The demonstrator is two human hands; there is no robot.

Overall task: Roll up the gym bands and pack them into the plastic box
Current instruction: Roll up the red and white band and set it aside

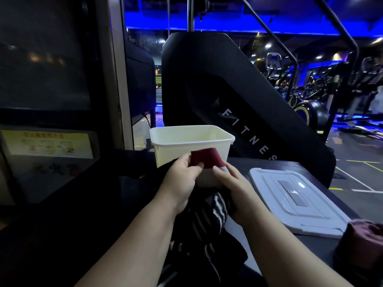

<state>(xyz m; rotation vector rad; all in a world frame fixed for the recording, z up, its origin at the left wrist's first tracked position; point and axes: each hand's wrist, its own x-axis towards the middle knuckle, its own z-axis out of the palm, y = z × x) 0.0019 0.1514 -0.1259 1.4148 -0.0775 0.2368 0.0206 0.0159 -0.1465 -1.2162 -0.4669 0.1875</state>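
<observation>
Loose striped band (217,210) in front of plastic box (176,148); left hand (182,179) and right hand (234,183) both pinching unrolled maroon band (207,158); packing barely started, probably.

At your 12 o'clock: black machine housing (207,79) lettered FITNES. At 9 o'clock: yellow instruction sticker (49,143). At 2 o'clock: cardio machines (273,63).

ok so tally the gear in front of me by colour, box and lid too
white: 2 (box, lid)
dark red: 2 (held piece, bundle at right edge)
black-and-white striped: 1 (band)
total: 5
</observation>
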